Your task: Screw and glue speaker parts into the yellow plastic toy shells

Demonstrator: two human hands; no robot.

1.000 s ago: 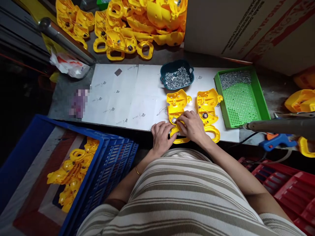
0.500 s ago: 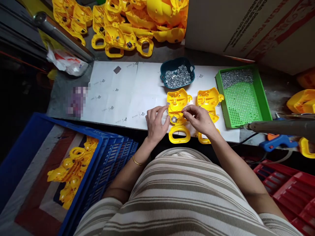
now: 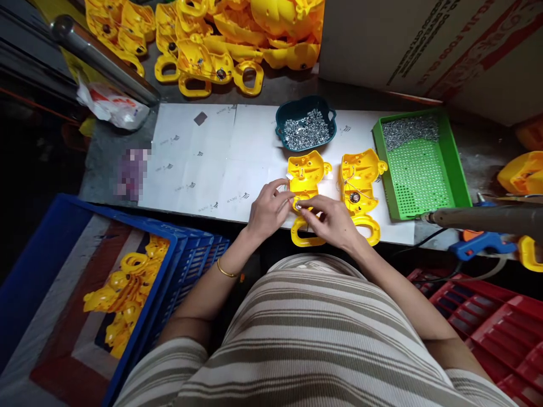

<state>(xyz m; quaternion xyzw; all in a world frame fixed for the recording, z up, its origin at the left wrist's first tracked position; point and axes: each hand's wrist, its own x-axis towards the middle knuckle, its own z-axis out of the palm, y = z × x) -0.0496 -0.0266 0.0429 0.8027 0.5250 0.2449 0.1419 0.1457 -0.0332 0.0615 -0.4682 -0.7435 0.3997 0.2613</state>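
A yellow plastic half-shell [image 3: 306, 174] with a loop handle lies open side up on the white sheet, between my hands. My left hand [image 3: 268, 210] is at its left edge, fingers bent and thumb close to the forefinger; what they pinch, perhaps a thin wire, is too small to make out. My right hand [image 3: 331, 221] reaches over the lower part of the shell, its fingertips closed on a small round speaker [image 3: 298, 204]. To the right lies a second yellow half-shell [image 3: 360, 167], with thin wires and a dark round speaker [image 3: 355, 197] in it.
Behind the shells stands a dark teal basket [image 3: 282, 141] of small metal parts. A green tray [image 3: 460, 186] with screws is at the right, near a blue glue gun [image 3: 481, 247]. Yellow shells [image 3: 237, 34] are heaped at the back. Blue crates [image 3: 169, 254] and red crates [image 3: 504, 328] flank me.
My right hand has moved left and down onto the round speaker, uncovering the second shell's speaker. My left hand has shifted slightly, its fingers drawing closer together.
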